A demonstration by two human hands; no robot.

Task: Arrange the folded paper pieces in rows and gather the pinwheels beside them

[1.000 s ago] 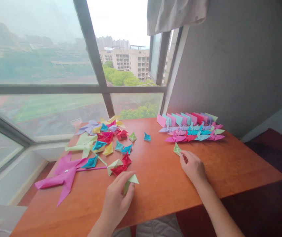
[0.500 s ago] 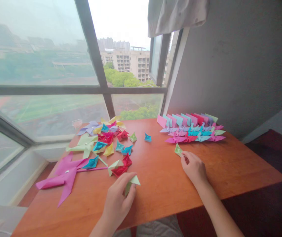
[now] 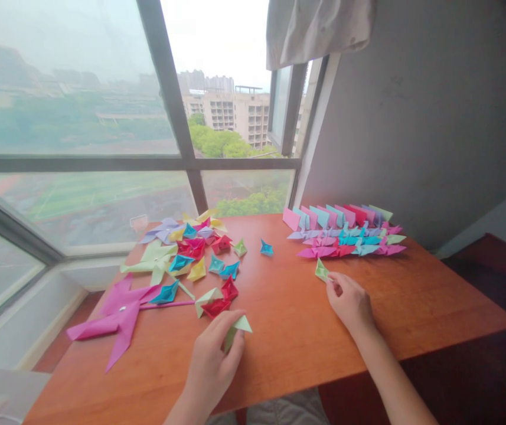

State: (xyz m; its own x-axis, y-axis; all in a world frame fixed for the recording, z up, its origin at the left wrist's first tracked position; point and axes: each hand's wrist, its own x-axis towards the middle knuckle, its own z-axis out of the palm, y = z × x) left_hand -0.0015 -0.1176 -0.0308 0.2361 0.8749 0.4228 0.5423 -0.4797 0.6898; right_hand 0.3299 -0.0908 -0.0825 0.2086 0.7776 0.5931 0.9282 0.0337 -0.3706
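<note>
Our left hand [image 3: 215, 351], above the near edge of the table [image 3: 288, 330], pinches a pale green folded paper [image 3: 244, 324] between thumb and fingers. Our right hand [image 3: 351, 304] pinches one end of a light green paper boat [image 3: 322, 270] between thumb and fingertips; the boat sits in front of the rows of paper cranes [image 3: 352, 239] (we cannot tell whether its base touches the wood). A red paper boat [image 3: 215, 307] lies just beyond our left fingers. A magenta pinwheel [image 3: 120, 308] lies farther left. One blue paper boat [image 3: 266, 248] stands apart, between the mixed boats and the cranes.
</note>
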